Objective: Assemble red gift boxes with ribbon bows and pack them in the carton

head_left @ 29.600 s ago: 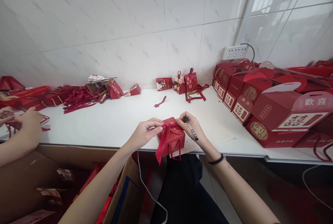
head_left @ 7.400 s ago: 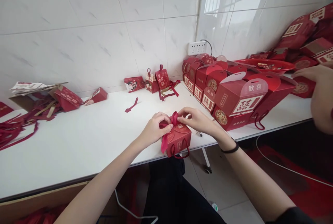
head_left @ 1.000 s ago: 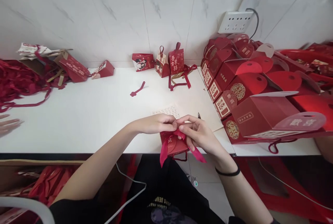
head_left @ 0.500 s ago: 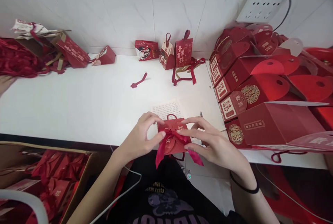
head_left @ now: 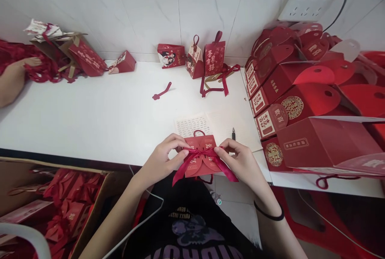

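Observation:
A red gift box (head_left: pixel 194 167) with gold characters and a cord loop at its far side sits at the table's front edge. Across its middle runs a dark red ribbon (head_left: pixel 227 172), tied in a bow at the centre, its two tails hanging toward me. My left hand (head_left: pixel 170 152) pinches the bow's left side between thumb and fingers. On the other side, my right hand (head_left: pixel 236 156) pinches the right side of the same bow. Both hands hold the ribbon out sideways over the box.
Beyond the box lie an open notebook (head_left: pixel 192 124) and a pen (head_left: pixel 234 134). Stacked red boxes (head_left: pixel 303 102) fill the right side. Small boxes (head_left: pixel 214 56) stand by the wall. A carton (head_left: pixel 99 195) of red boxes is at lower left. Another person's hand (head_left: pixel 18 76) touches ribbons at far left.
My right hand has gone from spread fingers over the box to a pinch on the bow's right side. The ribbon now lies straighter across. Another person's hand has come further into view.

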Available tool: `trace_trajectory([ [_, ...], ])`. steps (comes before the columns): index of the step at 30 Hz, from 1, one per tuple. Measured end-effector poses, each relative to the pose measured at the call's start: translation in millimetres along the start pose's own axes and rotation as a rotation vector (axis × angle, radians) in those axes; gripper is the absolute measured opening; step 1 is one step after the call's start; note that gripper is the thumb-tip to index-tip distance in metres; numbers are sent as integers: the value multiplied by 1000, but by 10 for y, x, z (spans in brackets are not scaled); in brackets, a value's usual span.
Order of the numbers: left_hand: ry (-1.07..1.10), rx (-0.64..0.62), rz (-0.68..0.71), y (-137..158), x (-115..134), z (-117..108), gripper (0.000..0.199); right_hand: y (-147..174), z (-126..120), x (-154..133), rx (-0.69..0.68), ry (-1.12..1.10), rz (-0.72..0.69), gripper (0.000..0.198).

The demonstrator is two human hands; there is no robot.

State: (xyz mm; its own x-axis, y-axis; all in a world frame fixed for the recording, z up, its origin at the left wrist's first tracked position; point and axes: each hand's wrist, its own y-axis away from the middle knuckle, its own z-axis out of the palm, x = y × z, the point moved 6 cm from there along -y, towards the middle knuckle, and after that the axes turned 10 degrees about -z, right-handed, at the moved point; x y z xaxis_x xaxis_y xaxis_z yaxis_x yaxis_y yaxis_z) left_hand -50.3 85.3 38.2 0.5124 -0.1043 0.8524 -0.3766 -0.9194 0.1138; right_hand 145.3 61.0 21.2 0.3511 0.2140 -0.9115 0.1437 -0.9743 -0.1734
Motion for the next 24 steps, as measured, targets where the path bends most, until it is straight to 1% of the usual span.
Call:
trace_trajectory([
  [4, -30, 112, 9, 38, 18, 3, 18, -55, 43, 46, -4, -64, 59, 40],
  [6, -21, 185, 0, 76, 13, 30, 20, -82, 73, 55, -11, -149, 82, 43],
  [9, -2, 298, -51, 122, -24, 86, 23, -94, 135, 95, -25, -307, 132, 47],
  [12, -10, 375, -77, 136, -58, 144, 25, -68, 205, 187, -16, -473, 197, 49],
  [15, -36, 424, -40, 134, -72, 181, 23, -25, 258, 298, 24, -628, 251, 48],
  [18, -67, 449, -3, 138, -82, 207, 22, 4, 283, 366, 68, -744, 276, 47],
  [24, -79, 501, 22, 147, -65, 253, 21, 37, 334, 415, 158, -837, 346, 44],
])
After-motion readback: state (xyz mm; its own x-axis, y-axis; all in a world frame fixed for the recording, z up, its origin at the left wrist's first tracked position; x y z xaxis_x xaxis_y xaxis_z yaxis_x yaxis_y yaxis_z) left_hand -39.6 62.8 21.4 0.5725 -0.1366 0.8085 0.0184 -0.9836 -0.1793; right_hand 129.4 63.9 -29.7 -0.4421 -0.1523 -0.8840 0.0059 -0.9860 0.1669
